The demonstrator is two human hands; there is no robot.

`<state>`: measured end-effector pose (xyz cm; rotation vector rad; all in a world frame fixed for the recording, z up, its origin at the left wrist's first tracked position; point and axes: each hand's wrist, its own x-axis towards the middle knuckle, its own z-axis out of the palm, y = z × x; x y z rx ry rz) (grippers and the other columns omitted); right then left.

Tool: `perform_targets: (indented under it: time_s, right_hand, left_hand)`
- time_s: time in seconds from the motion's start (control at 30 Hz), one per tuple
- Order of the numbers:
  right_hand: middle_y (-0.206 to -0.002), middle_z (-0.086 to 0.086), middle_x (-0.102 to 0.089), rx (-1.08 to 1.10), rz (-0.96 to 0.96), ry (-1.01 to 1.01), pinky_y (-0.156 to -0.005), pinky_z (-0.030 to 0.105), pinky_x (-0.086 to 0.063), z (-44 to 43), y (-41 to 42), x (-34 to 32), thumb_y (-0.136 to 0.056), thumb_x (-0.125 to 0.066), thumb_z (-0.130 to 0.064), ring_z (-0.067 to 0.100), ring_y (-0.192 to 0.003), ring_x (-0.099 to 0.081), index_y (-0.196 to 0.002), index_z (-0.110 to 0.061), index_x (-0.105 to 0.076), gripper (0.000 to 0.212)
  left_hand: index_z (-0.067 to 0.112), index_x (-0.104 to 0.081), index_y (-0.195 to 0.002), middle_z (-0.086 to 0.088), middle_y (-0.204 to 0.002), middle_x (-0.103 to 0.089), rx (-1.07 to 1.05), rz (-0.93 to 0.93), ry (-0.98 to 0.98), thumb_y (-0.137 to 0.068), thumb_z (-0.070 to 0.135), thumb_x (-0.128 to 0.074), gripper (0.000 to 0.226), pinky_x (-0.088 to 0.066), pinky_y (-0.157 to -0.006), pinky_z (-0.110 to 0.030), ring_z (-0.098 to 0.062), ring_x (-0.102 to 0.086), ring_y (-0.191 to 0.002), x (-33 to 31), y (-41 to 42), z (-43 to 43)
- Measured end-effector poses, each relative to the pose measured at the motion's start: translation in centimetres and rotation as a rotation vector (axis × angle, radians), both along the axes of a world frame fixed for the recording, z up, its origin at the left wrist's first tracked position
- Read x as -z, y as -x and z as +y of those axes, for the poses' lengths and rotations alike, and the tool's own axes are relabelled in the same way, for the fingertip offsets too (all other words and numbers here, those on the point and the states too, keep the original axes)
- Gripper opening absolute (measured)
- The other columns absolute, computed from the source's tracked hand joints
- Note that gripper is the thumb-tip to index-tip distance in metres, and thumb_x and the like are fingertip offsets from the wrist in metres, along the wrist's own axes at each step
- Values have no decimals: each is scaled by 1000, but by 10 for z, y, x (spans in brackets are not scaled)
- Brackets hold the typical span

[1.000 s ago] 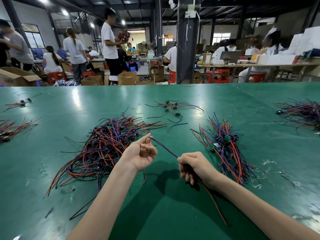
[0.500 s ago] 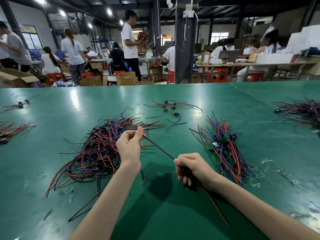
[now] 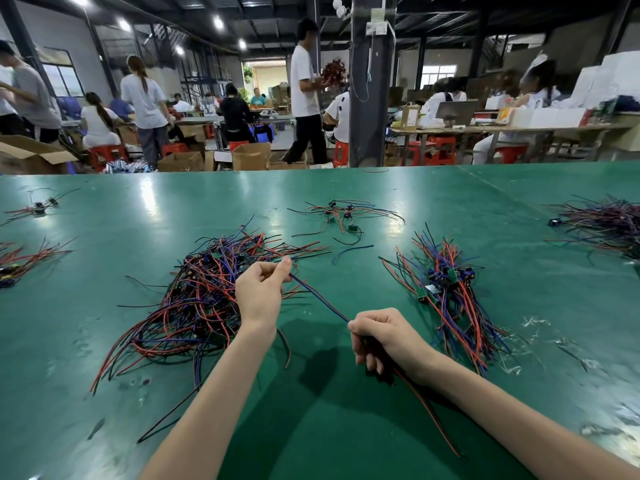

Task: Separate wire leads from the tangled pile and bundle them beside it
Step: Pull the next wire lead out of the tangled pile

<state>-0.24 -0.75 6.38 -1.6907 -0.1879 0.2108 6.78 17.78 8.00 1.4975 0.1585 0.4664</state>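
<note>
A tangled pile (image 3: 204,292) of red, blue and black wire leads lies on the green table (image 3: 346,427), left of centre. My left hand (image 3: 261,292) hovers at the pile's right edge and pinches the far end of a blue and red wire lead (image 3: 320,299). That lead runs taut down to my right hand (image 3: 384,337), which grips it in a fist; its red and black tails trail out toward me. A bundle (image 3: 450,289) of sorted leads with small green boards lies to the right of my right hand.
A small scatter of leads (image 3: 343,216) lies farther back at centre. More wire heaps sit at the far right (image 3: 602,223) and at the left edge (image 3: 20,261). People work at benches beyond the table, past a dark pillar (image 3: 370,98).
My left hand has turned palm down and slid up and away along the lead toward the pile, drawing it straighter. My right hand has kept its grip in place.
</note>
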Motion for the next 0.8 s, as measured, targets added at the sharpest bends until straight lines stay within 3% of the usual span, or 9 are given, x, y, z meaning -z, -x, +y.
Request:
perform_targets:
  time_s: [0.23,0.33,0.57,0.8]
  right_hand:
    - [-50,14,-56,28,0,-34,-31,17,-33,1,-1,3,-93,-49,-9,13,-33,-45,-56,-8,-57,37]
    - [-50,13,-56,51,4,-42,-31,17,-31,1,-2,4,-93,-49,-10,14,-33,-45,-55,-10,-57,39]
    - [-49,14,-56,69,13,-58,-30,17,-32,1,-2,4,-93,-49,-9,14,-32,-45,-55,-11,-57,39]
    - [-50,14,-56,67,4,-65,-30,16,-32,1,-2,4,-94,-48,-9,14,-31,-44,-56,-9,-57,38]
  left_hand:
    - [12,-63,-84,-1,-75,-65,190,48,121,-85,34,-67,22,-47,-51,-14,1,-53,-48,0,2,-7]
    - [10,-68,-84,1,-72,-70,306,84,158,-86,30,-65,21,-50,-52,-16,-2,-55,-52,0,6,-10]
    - [7,-69,-78,2,-65,-68,534,103,36,-86,8,-65,9,-49,-55,-14,-4,-54,-52,4,21,-30]
    - [6,-66,-78,2,-63,-68,683,206,7,-90,13,-62,15,-47,-51,-14,-3,-55,-49,8,29,-37]
